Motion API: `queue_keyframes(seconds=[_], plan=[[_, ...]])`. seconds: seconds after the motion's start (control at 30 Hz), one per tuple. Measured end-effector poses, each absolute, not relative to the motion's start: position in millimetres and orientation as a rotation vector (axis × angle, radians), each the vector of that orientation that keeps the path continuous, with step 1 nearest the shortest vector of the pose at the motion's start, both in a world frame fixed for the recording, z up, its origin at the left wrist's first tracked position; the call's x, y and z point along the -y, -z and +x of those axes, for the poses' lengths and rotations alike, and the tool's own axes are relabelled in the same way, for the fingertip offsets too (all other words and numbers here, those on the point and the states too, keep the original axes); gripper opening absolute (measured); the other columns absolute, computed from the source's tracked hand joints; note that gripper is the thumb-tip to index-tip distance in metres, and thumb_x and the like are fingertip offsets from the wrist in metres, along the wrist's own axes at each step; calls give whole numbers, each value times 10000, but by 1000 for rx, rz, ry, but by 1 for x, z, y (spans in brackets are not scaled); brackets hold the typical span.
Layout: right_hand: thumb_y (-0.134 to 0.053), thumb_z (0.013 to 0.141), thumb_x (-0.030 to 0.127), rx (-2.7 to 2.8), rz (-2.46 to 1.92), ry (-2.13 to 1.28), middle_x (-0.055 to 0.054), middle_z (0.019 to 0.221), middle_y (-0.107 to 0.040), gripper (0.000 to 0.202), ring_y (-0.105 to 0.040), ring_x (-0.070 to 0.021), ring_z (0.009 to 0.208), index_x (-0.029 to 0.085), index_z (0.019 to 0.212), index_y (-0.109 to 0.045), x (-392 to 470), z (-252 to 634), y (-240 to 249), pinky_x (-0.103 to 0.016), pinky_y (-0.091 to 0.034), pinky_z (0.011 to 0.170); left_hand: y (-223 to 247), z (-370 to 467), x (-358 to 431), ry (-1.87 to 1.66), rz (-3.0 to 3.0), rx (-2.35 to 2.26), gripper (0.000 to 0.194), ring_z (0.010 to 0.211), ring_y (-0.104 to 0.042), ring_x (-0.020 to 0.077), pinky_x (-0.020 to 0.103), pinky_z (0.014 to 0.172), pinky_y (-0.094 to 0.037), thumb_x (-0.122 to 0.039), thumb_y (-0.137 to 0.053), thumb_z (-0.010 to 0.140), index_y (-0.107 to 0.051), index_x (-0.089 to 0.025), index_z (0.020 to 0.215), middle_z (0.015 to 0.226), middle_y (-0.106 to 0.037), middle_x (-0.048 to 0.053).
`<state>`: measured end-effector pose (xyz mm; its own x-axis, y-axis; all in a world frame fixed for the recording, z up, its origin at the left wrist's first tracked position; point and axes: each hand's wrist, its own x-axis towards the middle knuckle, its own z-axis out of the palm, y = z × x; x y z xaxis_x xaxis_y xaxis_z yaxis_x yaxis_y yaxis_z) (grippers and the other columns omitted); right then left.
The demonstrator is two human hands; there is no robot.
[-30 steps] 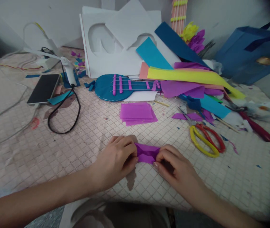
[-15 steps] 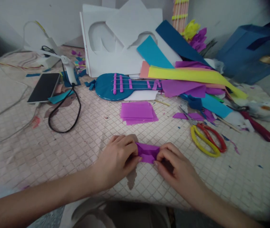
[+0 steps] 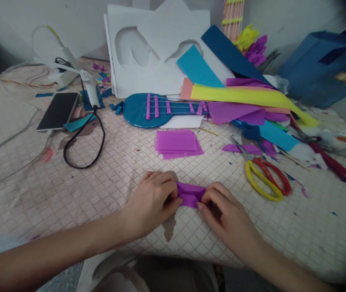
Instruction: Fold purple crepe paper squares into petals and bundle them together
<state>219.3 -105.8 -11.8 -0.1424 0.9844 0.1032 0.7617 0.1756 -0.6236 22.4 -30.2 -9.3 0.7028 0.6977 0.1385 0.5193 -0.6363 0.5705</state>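
A folded piece of purple paper (image 3: 189, 194) is stretched between my two hands, low over the table near its front edge. My left hand (image 3: 153, 202) pinches the paper's left end between thumb and curled fingers. At the right end, my right hand (image 3: 226, 213) grips it the same way, thumb toward me. The fold makes a shallow trough with a darker inside; both ends are hidden by fingers. Just beyond lies a small stack of purple paper sheets (image 3: 177, 142).
Behind the stack lies a blue paper guitar (image 3: 147, 117). Scissors (image 3: 264, 178) with yellow and red handles lie to the right, near pliers (image 3: 333, 162) and coloured paper strips (image 3: 246, 93). On the left are a phone (image 3: 59, 111) and a black cord loop (image 3: 84, 164).
Both hands keep their hold on the purple paper, with hardly any movement. The whole view has shifted very slightly.
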Motion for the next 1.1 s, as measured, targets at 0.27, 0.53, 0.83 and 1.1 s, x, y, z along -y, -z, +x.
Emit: queue_keyframes(seconds=[0.27, 0.53, 0.83, 1.1], plan=[[-475, 855, 110, 1977, -1659, -538, -19, 810, -475, 133, -494, -150, 753, 195, 755, -452, 106, 218, 16, -293, -426, 658, 10, 24, 29, -472, 2411, -934, 180, 770, -526, 162, 338, 732, -344, -185, -661, 791, -513, -165, 691, 787, -560, -19], [-494, 842, 106, 1978, -1643, -484, -18, 793, -468, 140, -491, -152, 741, 198, 748, -444, 107, 218, 18, -288, -429, 647, 8, 24, 29, -458, 2347, -965, 189, 767, -525, 151, 329, 739, -336, -135, -694, 739, -516, -164, 681, 769, -557, -31], [-489, 857, 132, 1957, -1637, -524, -20, 816, -484, 117, -498, -151, 756, 198, 763, -463, 108, 220, 18, -287, -430, 653, 7, 22, 27, -465, 2317, -942, 180, 783, -518, 149, 330, 738, -331, -135, -691, 753, -518, -168, 716, 795, -555, -31], [-456, 897, 185, 1958, -1646, -563, -29, 819, -508, 123, -511, -162, 759, 201, 779, -484, 108, 219, 12, -303, -437, 652, 6, 20, 30, -485, 2298, -909, 126, 792, -512, 155, 337, 740, -334, -187, -622, 830, -515, -170, 766, 821, -561, -17]])
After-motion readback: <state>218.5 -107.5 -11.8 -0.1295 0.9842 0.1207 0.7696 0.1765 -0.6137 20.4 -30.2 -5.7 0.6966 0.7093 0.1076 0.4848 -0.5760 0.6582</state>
